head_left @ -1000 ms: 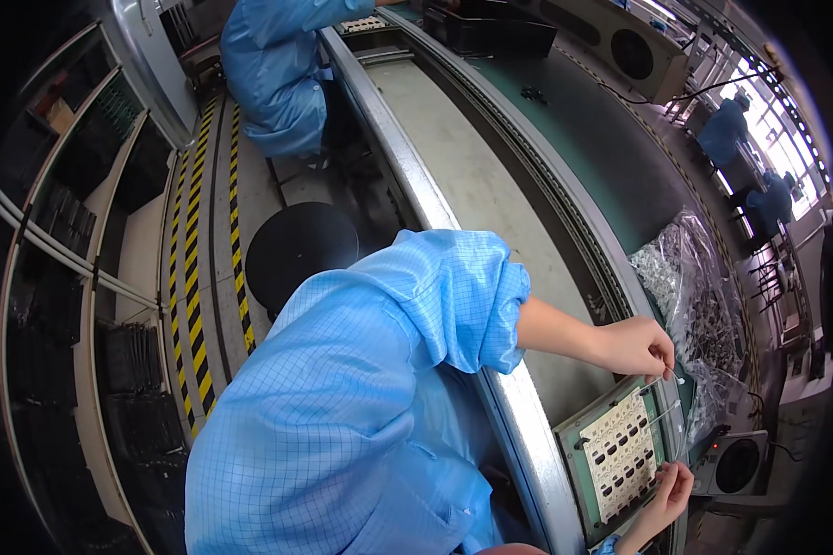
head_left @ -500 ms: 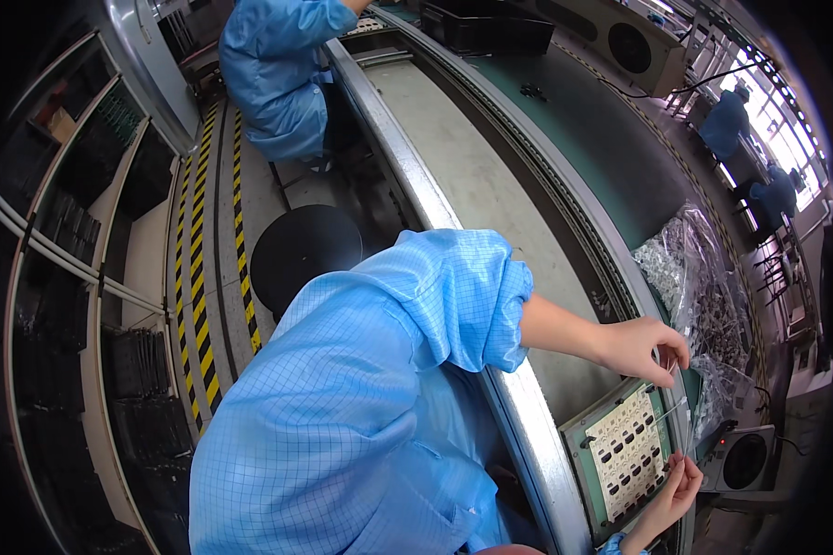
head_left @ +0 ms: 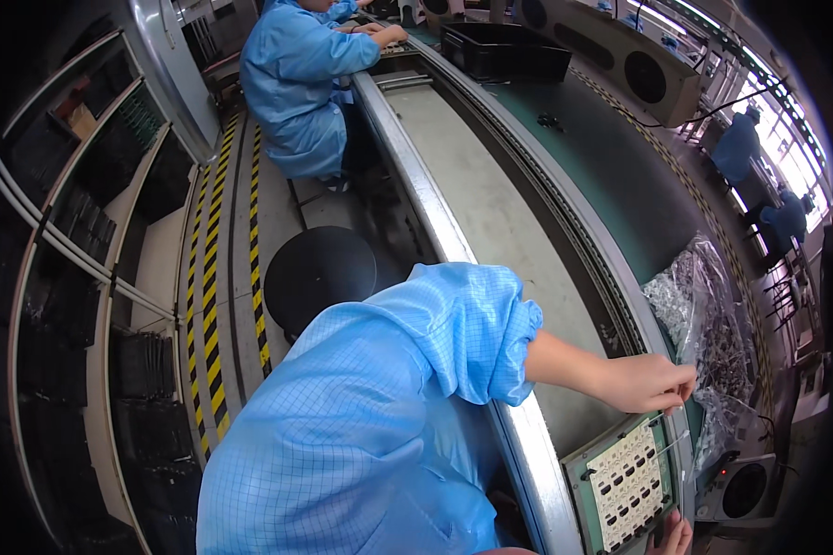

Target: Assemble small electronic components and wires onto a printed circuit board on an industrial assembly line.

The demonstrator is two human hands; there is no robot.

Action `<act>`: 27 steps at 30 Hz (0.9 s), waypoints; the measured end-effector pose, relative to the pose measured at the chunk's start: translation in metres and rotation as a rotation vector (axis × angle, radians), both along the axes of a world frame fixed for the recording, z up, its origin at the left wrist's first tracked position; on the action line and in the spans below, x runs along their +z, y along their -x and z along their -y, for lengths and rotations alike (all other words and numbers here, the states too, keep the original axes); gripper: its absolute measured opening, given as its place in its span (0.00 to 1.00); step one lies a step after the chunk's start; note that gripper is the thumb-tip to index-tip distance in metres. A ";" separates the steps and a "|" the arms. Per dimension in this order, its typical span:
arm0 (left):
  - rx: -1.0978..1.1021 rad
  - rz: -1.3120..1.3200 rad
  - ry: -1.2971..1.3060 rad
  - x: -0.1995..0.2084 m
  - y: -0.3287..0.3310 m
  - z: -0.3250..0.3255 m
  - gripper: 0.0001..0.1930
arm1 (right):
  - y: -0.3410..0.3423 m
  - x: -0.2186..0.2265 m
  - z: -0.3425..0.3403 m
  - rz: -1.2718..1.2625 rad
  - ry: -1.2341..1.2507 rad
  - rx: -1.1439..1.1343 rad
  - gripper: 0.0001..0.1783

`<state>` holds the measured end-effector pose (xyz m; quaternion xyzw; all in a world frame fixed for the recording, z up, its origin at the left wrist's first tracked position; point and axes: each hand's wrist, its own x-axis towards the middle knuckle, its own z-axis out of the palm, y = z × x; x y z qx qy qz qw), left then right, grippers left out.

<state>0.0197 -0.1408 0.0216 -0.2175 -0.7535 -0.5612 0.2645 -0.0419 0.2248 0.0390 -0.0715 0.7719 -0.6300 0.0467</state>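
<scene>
Since the earlier frame your left hand (head_left: 646, 382) has lifted off the far edge of the panel of small circuit boards (head_left: 627, 479) and now hangs just above its far corner, fingertips pinched narrow on what looks like a thin wire-like part (head_left: 668, 444) that trails down toward the panel; it is too fine to tell exactly what it is. Your right hand (head_left: 673, 535) stays at the panel's near edge, only its fingers in view, resting against the carrier; whether it grips anything you cannot tell from here.

Keep that right hand pressing the near edge so the panel does not shift, and bring the pinched part down straight, not at a slant, so it meets its spot without dragging over neighbouring parts. Keep the pinch light.

The panel is pale cream, laid out in rows of small boards each carrying dark components, and it sits in a grey-green frame (head_left: 575, 464) on the bench edge. Beyond the panel lies a crumpled clear plastic bag (head_left: 703, 324) of small parts; just right of the panel sits a small grey fan (head_left: 740, 488).
</scene>
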 end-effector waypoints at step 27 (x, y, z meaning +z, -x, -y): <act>0.373 -0.282 0.772 0.014 -0.028 0.058 0.07 | 0.005 0.020 0.082 -0.418 -0.042 0.198 0.09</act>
